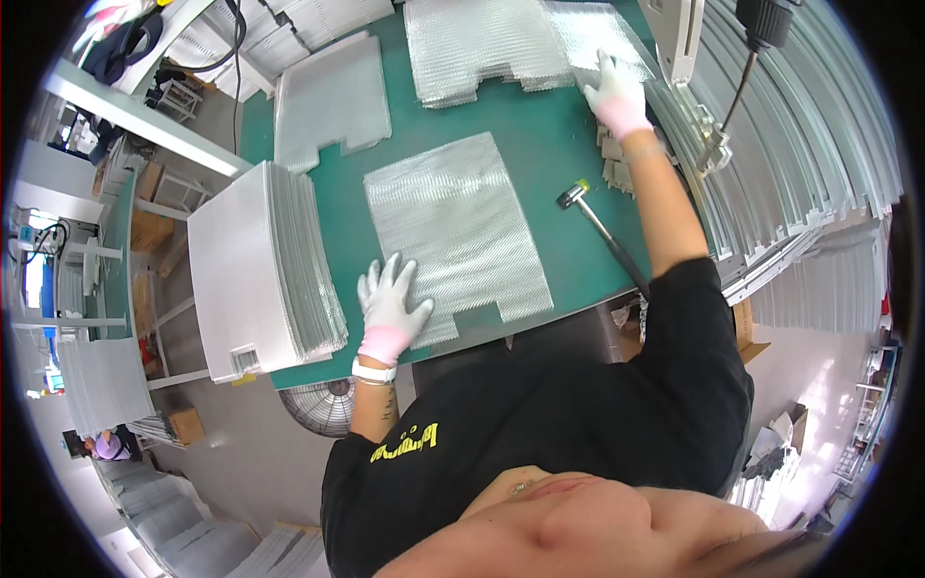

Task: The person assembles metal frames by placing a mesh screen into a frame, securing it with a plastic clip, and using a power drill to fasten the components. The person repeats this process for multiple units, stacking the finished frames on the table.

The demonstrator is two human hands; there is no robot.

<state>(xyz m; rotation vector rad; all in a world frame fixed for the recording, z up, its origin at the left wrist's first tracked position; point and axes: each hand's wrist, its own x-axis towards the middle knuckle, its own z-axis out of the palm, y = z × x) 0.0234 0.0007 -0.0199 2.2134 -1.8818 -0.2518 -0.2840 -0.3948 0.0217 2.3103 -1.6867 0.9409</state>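
1. The left hand (387,306), in a pale glove with a pink cuff, lies with its fingers spread on the lower left part of a silvery, fine-textured sheet (458,226); it presses on the surface, with nothing gripped.
2. That sheet lies flat on the green bench (578,275), in front of the person, its notched edge toward the body.
3. The right hand (617,94), gloved alike, reaches to the far right, fingers extended over a textured sheet (590,34); whether thumb and fingers pinch it cannot be told.
4. Just left of that sheet, partly overlapping it, is a stack of similar textured sheets (482,43) with a stepped near edge.
5. Near the right forearm, a double-faced mallet (597,223) rests on the bench, its head pointing away from the person.
6. To the left stands a thick stack of white panels (236,260); beyond it lies a pile of translucent grey panels (332,96).
7. At upper right, a powered screwdriver (766,24) points downward beside long rows of pale panels (819,125).
8. A round fan (318,409) shows below the bench's near edge.
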